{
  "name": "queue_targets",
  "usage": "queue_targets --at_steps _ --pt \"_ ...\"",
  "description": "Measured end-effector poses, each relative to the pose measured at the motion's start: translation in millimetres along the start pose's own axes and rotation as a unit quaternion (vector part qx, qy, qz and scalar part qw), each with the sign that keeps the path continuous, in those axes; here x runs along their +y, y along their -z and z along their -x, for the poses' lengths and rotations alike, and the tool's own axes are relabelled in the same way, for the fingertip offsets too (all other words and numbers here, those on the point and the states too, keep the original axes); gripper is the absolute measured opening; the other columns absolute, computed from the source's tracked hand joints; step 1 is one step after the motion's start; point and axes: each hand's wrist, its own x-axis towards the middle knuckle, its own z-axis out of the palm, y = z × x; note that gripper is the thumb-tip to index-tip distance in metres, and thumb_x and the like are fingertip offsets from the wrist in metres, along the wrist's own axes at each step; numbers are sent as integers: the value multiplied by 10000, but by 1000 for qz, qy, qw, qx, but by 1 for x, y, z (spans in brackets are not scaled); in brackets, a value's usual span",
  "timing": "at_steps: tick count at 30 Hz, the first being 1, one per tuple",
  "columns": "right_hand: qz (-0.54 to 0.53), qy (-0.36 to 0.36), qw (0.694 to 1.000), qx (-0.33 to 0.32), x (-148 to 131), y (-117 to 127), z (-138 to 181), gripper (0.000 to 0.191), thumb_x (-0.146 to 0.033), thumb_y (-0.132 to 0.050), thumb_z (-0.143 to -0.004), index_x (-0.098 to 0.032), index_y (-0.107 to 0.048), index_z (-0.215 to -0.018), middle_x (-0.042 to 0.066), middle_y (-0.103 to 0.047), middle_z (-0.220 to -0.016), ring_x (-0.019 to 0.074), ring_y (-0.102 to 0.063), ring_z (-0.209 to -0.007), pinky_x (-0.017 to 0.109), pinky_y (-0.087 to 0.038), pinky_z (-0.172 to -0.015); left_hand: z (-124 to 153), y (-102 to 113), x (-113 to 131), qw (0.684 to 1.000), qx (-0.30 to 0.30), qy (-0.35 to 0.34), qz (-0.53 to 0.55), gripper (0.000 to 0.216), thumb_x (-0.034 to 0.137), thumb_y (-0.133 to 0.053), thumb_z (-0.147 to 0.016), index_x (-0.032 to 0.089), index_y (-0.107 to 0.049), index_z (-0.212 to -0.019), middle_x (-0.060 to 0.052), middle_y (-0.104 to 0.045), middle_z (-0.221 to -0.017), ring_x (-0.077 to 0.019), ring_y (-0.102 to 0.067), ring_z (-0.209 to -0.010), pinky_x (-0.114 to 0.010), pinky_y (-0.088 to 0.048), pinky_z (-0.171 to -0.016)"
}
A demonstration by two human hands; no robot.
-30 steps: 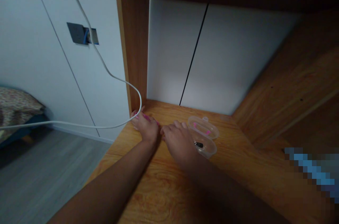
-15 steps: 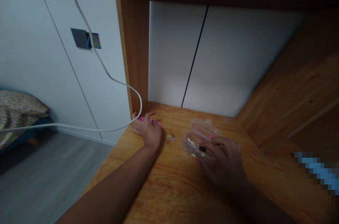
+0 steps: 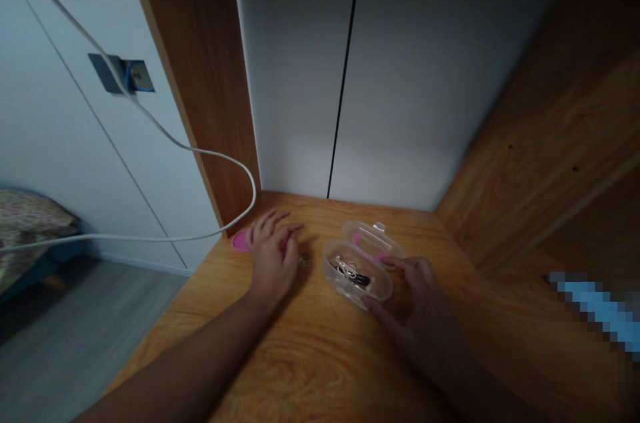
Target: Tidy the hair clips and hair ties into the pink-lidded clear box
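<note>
On the wooden surface stands an oval clear plastic case (image 3: 330,270) with its lid (image 3: 367,236) folded back. Inside lie a white looped item (image 3: 345,271) and a dark item (image 3: 361,280). My right hand (image 3: 425,310) grips the case's right end, thumb at the near rim and fingers by the hinge. Fingers apart, my left hand (image 3: 273,256) hovers or rests over the right part of a flat pink oval piece (image 3: 241,241), partly hiding it. Small ring-shaped bands (image 3: 304,260) lie just right of that hand, partly in shadow.
A white cable (image 3: 220,155) hangs across the left side in front of a wall socket (image 3: 140,75). Wooden side panels and a white back panel (image 3: 295,96) enclose the surface. A blurred blue object (image 3: 595,306) is at the far right.
My left hand has shifted right from the pink piece toward the small bands. My right hand has opened wider around the case, showing more of its contents. The camera view has turned.
</note>
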Motion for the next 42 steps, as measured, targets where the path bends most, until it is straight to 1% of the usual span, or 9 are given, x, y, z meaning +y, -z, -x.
queue_targets --at_steps 4,7,12,17,22,26,31,37,42 --pt "-48 -30 997 -50 1 1 0 582 -496 -658 -851 -231 -473 -1334 138 -583 -1314 324 -591 -1184 533 -504 -999 10 1 13 984 -137 -112 2 334 256 -509 -943 252 -646 -1248 -62 -706 -1237 -322 -474 -1306 -575 -244 -1110" --pt "-102 -73 990 -62 2 -2 0 586 -478 -633 -876 -216 -468 -1374 142 -619 -1325 310 -631 -1170 525 -510 -1004 12 0 16 964 -214 -160 11 409 321 -554 -928 235 -589 -1327 -80 -689 -1279 -336 -482 -1301 -586 -238 -1108" --pt "-160 -79 982 -61 6 -5 2 642 -431 -634 -886 -207 -434 -1454 151 -578 -1410 317 -567 -1284 546 -452 -1078 13 3 18 960 -251 -108 61 383 393 -631 -878 235 -627 -1227 -112 -678 -1243 -344 -532 -1222 -540 -369 -1040" --pt "-237 -67 963 -110 8 -1 0 685 -443 -595 -924 -221 -344 -1521 152 -492 -1498 309 -500 -1357 554 -401 -1120 15 6 17 935 -319 -59 140 386 415 -731 -790 215 -569 -1077 -114 -655 -1142 -324 -553 -1109 -503 -455 -956" --pt "-289 -49 951 -98 6 3 0 683 -404 -597 -933 -228 -313 -1529 142 -567 -1425 290 -563 -1294 514 -446 -1089 17 9 15 920 -355 -59 157 503 443 -777 -742 219 -498 -1096 -112 -595 -1136 -327 -509 -1132 -512 -460 -946" --pt "-322 -52 943 -70 9 2 3 582 -401 -572 -958 -259 -363 -1482 129 -601 -1377 267 -631 -1199 462 -520 -1012 18 10 14 913 -365 -89 160 534 466 -775 -742 228 -478 -1117 -102 -579 -1133 -326 -501 -1145 -529 -435 -977" --pt "-298 -41 954 -20 13 3 4 416 -386 -568 -966 -294 -492 -1365 94 -566 -1403 271 -549 -1289 487 -436 -1100 19 9 13 914 -357 -99 168 652 461 -830 -672 222 -476 -1165 -107 -563 -1166 -338 -498 -1174 -524 -443 -987" --pt "-392 -53 918 -42 6 3 2 359 -376 -549 -976 -279 -484 -1316 115 -597 -1334 256 -629 -1182 430 -552 -967 19 8 13 909 -355 -86 201 676 422 -835 -695 231 -469 -1230 -120 -575 -1223 -315 -557 -1164 -496 -470 -999" --pt "-315 -20 949 -13 8 2 2 320 -340 -561 -966 -269 -530 -1277 107 -583 -1292 253 -605 -1177 446 -512 -1021 20 4 13 906 -358 -70 215 727 372 -847 -705 240 -460 -1306 -135 -587 -1294 -323 -567 -1214 -513 -453 -1050"
